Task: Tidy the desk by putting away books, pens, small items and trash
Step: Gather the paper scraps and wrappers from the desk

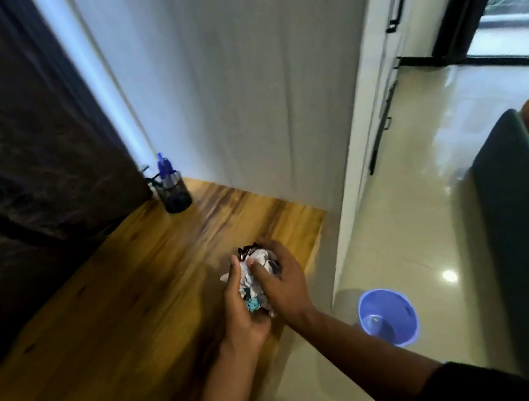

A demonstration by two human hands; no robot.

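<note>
Both the left hand (242,302) and right hand (280,279) clutch crumpled trash (257,276) near pen holder (173,190), bin (388,317).

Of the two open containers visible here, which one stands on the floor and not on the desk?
The blue bin stands on the floor, right of the desk edge. The dark pen holder stands on the desk near the wall and holds pens.

Probably a home bedroom: wooden desk (110,328) with pen holder (173,192), dark curtain (3,137), wardrobe doors (401,22), glossy tiled floor (411,194).
</note>
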